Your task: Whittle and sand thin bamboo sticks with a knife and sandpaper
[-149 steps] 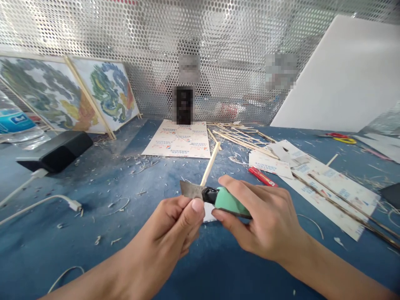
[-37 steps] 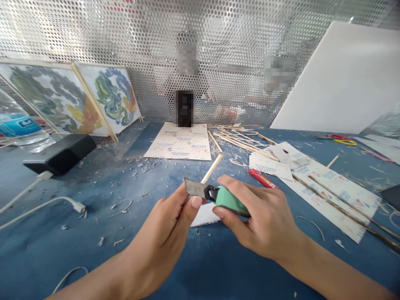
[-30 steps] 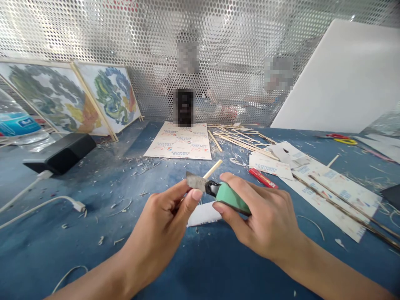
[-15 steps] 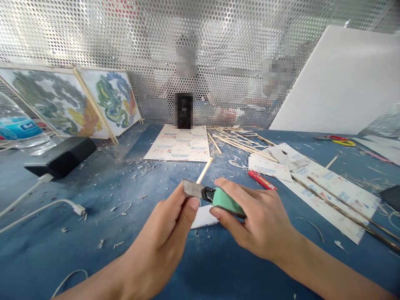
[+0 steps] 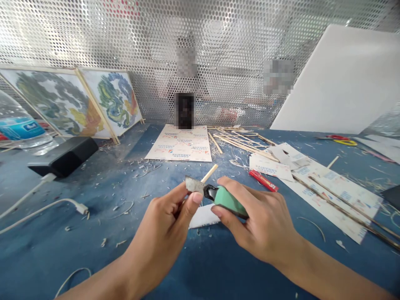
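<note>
Green-handled knife (image 5: 225,198), blade out, angled across thin wood stick (image 5: 208,173), above blue table.

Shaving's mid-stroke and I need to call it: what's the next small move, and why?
Probably push the blade a little further along the stick, away from the left hand. The right hand has the knife laid on the stick, and the left thumb sits close behind the edge.
</note>
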A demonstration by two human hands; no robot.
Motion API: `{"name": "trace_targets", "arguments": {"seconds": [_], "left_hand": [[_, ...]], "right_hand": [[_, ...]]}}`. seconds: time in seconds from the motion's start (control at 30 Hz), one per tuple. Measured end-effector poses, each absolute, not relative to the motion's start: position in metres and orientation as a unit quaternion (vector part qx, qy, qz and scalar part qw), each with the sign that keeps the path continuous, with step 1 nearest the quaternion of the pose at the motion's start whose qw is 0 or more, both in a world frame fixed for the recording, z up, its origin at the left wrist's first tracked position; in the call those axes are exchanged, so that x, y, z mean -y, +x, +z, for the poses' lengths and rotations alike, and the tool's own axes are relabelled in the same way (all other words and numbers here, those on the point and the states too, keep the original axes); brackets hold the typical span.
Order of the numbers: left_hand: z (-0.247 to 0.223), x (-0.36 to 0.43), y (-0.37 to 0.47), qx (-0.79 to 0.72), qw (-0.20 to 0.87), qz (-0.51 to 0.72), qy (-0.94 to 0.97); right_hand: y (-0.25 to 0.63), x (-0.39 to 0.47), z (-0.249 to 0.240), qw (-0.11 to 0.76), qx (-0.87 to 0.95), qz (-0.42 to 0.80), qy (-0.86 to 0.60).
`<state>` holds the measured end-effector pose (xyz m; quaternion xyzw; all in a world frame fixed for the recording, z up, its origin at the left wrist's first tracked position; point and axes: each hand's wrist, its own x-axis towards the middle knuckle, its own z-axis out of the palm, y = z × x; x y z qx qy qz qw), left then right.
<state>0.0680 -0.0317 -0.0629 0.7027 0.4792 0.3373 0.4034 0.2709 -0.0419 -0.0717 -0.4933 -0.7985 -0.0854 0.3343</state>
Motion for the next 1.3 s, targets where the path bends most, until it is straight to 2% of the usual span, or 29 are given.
{"name": "trace_targets", "arguments": {"seconds": [0.27,0.57,0.8,1.0,1.3], "left_hand": [[-0.065,0.031,0.068,-0.447,0.451,0.340,0.694],[-0.063,0.028,0.068,-0.474,0.412,0.337,0.701],[-0.068,0.031,0.065,-0.430,0.496,0.348,0.669],[-0.063,0.032,0.067,-0.438,0.460,0.346,0.690],[-0.058,0.028,0.071,-0.516,0.325,0.343,0.715]], "right_hand": [[0.272,0.042,-0.071,0.322,0.814,-0.045,-0.481],[0.271,0.043,-0.070,0.330,0.805,-0.039,-0.492],[0.273,0.039,-0.072,0.304,0.814,-0.017,-0.494],[0.272,0.039,-0.069,0.296,0.817,0.012,-0.495],[0.269,0.042,-0.072,0.309,0.790,-0.055,-0.527]]}}
